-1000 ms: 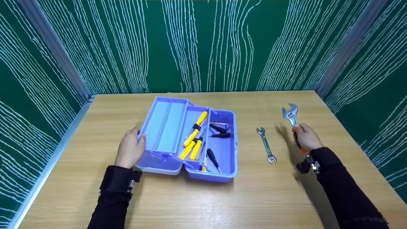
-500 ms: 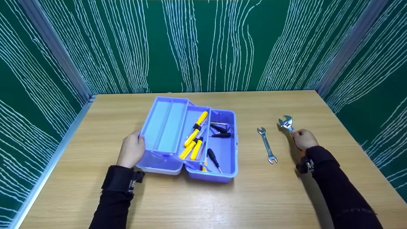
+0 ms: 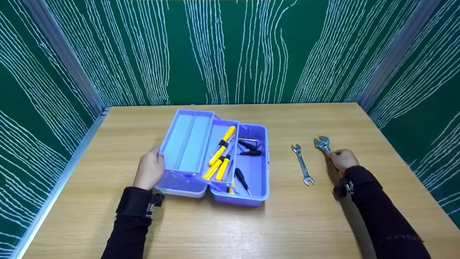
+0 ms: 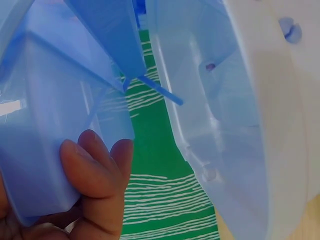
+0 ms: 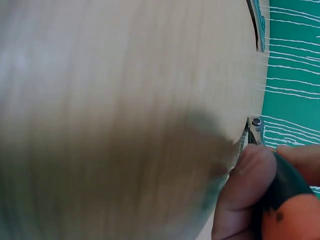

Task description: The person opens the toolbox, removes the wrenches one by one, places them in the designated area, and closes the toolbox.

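Adjustable wrench (image 3: 323, 144), silvery, dark and orange

The right hand (image 3: 344, 159) covers most of the handle (image 5: 292, 220) of a wrench (image 3: 322, 143), its orange end cropped at the right-wrist view's corner. Fingers of the left hand (image 3: 149, 169) are hidden behind the upper tray (image 3: 197, 140) in the head view. A yellow tool (image 3: 231, 188) shows only partly below the lower tray (image 3: 217, 130). Sleeves (image 3: 388, 223) run out of frame; the wrist camera blurs the tabletop (image 5: 125, 75).
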The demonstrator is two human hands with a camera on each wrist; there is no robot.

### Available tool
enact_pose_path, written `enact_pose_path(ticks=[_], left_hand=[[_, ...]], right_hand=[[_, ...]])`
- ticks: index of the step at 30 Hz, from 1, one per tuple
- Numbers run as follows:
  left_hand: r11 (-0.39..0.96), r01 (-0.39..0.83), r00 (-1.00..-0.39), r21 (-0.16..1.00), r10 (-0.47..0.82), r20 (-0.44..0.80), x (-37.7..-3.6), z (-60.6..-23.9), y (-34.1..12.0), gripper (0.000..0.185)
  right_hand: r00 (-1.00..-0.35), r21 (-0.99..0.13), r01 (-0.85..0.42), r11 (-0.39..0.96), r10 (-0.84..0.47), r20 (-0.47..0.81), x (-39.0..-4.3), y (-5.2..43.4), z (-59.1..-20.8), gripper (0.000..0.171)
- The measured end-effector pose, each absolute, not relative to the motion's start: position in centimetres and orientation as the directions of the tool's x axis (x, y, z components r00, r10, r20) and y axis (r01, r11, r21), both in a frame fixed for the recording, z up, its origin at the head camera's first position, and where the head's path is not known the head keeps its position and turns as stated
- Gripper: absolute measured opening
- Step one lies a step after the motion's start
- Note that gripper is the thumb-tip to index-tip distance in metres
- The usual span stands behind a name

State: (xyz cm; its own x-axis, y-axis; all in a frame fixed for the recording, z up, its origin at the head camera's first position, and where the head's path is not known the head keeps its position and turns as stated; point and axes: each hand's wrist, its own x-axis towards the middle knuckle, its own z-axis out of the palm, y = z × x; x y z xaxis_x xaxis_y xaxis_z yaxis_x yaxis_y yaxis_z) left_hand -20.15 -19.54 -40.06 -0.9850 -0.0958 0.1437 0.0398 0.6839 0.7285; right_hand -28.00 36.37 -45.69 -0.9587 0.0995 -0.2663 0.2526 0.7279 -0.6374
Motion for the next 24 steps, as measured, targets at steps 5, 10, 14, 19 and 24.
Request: enact_pose_path(ticks=[5,10,14,19,24], left_hand=[[0.692,0.029,-0.987,0.721,-0.097,0.132,-20.1,-40.2,-19.6,0.038],[0.687,0.022,-0.987,0.726,-0.1,0.125,-20.3,-40.2,-19.6,0.039],[0.684,0.016,-0.987,0.729,-0.104,0.119,-20.3,-40.2,-19.5,0.039],[0.678,0.014,-0.988,0.735,-0.103,0.114,-20.1,-40.1,-19.5,0.039],[0.672,0.012,-0.989,0.741,-0.1,0.106,-20.1,-40.0,-19.5,0.039]], right_hand=[[-0.959,-0.635,0.257,0.728,0.109,-0.263,-27.8,36.6,-45.4,0.051],[-0.937,-0.619,0.325,0.715,0.155,-0.313,-27.5,36.4,-45.0,0.049],[-0.928,-0.618,0.355,0.702,0.183,-0.325,-27.3,36.1,-45.1,0.045],[-0.918,-0.57,0.381,0.728,0.223,-0.329,-27.2,35.7,-45.2,0.034],[-0.894,-0.521,0.42,0.743,0.241,-0.377,-27.3,35.3,-45.2,0.027]])
